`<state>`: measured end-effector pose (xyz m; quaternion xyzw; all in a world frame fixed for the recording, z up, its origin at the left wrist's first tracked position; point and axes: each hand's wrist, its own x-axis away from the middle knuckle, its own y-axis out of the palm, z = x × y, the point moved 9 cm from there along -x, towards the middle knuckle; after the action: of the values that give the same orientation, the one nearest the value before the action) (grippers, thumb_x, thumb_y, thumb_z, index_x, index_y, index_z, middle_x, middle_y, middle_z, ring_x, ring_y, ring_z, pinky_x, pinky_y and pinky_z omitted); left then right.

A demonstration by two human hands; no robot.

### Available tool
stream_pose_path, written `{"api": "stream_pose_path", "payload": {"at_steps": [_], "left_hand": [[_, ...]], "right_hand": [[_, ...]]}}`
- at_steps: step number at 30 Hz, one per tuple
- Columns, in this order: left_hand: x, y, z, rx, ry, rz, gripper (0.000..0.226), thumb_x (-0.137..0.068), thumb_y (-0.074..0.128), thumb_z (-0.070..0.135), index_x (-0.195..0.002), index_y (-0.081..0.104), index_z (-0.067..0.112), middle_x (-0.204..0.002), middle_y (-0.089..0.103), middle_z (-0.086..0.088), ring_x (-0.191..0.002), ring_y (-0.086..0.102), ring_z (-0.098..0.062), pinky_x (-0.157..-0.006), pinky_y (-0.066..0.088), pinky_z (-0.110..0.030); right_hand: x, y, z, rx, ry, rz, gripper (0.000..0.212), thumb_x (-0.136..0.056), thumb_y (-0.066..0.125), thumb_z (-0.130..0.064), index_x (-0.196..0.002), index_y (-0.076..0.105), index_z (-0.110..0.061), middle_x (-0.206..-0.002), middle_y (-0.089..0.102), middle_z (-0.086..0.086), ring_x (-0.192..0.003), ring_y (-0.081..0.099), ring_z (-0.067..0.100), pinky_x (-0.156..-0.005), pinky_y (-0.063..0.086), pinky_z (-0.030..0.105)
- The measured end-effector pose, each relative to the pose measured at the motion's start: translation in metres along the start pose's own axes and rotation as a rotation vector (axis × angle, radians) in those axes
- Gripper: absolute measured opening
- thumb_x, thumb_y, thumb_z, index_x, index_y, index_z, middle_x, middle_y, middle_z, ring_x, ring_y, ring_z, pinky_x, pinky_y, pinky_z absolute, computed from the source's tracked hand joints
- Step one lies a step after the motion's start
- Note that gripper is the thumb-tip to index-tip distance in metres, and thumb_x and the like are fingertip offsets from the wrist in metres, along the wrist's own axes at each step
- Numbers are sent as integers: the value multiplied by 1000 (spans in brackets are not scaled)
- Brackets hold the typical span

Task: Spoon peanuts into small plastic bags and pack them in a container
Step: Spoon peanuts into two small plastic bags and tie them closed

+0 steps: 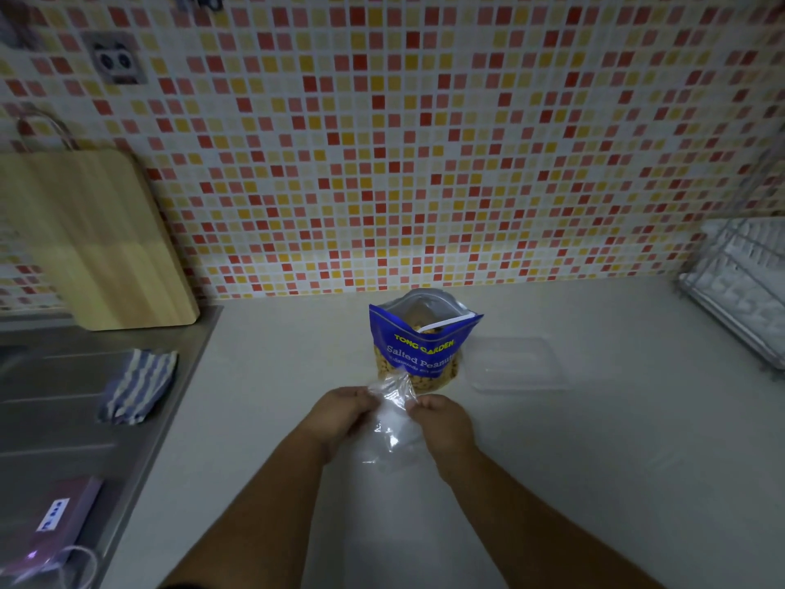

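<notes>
Two hands pinch one small clear plastic bag (393, 423) above the surface (594, 461): left hand (346, 412) and right hand (444, 418) grasping its sides. Just behind, open blue Salted Peanuts pouch (422, 342) stands upright; clear plastic container (516, 363) beside it, right. Striped cloth (138, 384) lies left.

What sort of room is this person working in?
Most likely a home kitchen: a mosaic-tiled wall behind a counter, a steel sink drainer at the left, and a wooden cutting board leaning there.
</notes>
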<state>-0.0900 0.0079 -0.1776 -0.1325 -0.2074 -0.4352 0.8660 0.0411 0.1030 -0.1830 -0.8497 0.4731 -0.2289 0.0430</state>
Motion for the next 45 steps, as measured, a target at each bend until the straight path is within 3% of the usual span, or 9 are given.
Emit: {"api": "stream_pose_path", "payload": {"at_steps": [5,8,14,20,23,29,35,39,45], "left_hand": [[7,2,8,26,36,16,6,-84,66,8,-83,70,3,-61,61,-6,-44,51,-7,-42,42,-14],[10,-4,17,-62,117,50,3,-78,72,7,-75,70,7,-64,65,-6,-59,55,-15,-54,46,-18],[22,-14,38,-378,307,133,31,-68,82,15,-57,54,18,-57,58,2,-54,49,-9,-47,39,-8],[30,-10,53,-543,442,92,33,-65,83,14,-58,51,18,-58,52,1,-54,44,-9,-55,40,-22],[36,-6,58,-598,488,47,32,-61,85,17,-71,55,17,-70,56,1,-62,47,-9,-60,41,-24],[43,12,66,-612,551,-75,84,-55,89,35,-129,49,28,-121,55,15,-108,50,-3,-89,40,-20],[55,13,85,-687,659,30,56,-62,84,34,-110,55,41,-103,57,16,-92,49,4,-78,32,0],[50,17,87,-657,653,48,72,-61,86,33,-124,52,35,-114,57,14,-106,50,-5,-83,32,-4],[53,20,97,-636,709,105,52,-62,80,38,-110,62,33,-101,61,19,-95,52,6,-79,36,-5]], "right_hand": [[14,3,-5,-128,16,-37,15,-79,69,-15,-66,68,-20,-71,67,1,-72,59,17,-77,48,32],[21,1,-9,-131,16,-24,2,-80,70,-15,-81,71,-13,-81,68,5,-77,60,17,-79,50,31],[29,-4,-31,-168,1,13,14,-83,68,-31,-72,65,-22,-81,67,1,-84,61,18,-86,46,33],[32,0,-44,11,25,19,11,-78,65,-18,-68,65,-15,-72,62,1,-80,60,23,-77,47,31],[36,-4,-54,127,-24,31,20,-82,61,-21,-63,56,-19,-66,54,-5,-77,54,15,-67,44,21],[39,-13,-73,147,-143,46,10,-79,63,-12,-69,63,-9,-75,60,13,-73,54,22,-69,41,29],[42,-26,-99,293,-232,26,20,-86,63,-28,-81,70,-10,-82,67,10,-72,55,16,-56,39,20],[42,-36,-114,423,-292,58,17,-86,58,-21,-88,71,-9,-92,72,9,-77,58,17,-56,36,19],[37,-43,-122,375,-283,39,20,-87,60,-30,-89,71,-13,-93,72,7,-73,54,13,-53,36,15]]}}
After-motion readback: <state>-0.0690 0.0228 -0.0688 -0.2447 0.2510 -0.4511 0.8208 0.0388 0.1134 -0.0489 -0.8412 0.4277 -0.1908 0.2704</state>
